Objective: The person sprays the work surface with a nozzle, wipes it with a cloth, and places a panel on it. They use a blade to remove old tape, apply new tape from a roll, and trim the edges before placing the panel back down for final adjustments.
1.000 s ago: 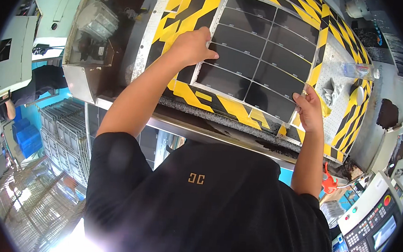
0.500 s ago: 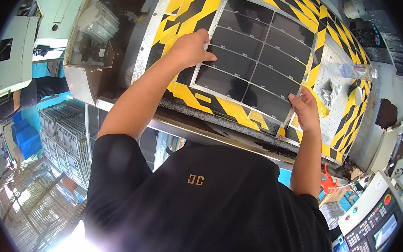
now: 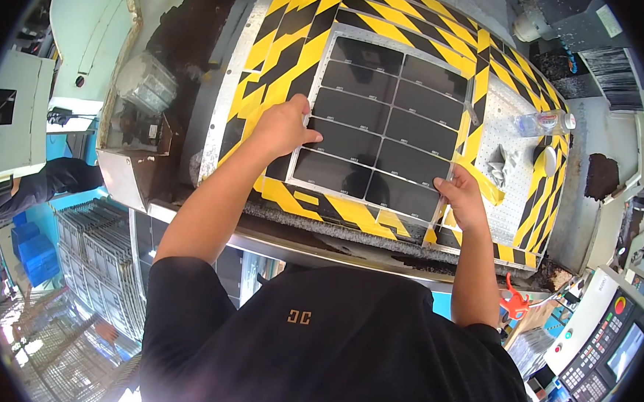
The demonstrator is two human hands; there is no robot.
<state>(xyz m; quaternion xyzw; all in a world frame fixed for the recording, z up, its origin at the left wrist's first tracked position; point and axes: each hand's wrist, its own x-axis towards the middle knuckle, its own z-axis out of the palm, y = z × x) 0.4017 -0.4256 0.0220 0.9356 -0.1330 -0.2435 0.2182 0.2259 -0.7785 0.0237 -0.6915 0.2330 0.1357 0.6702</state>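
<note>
Toward one o'clock, flat over the striped table, gripping the panel by opposite edges: with left hand pinching at its nine, with right hand at its four (contact underneath hidden). Perhaps resting, perhaps slightly lifted; impossible to tell. Apparently aligning or steadying; next, likely calling for an even, level hold on both sides. Bearing small pale print across black cells; also visible, a coloured label on the bottle at two, a gold emblem on the shirt at six.
</note>
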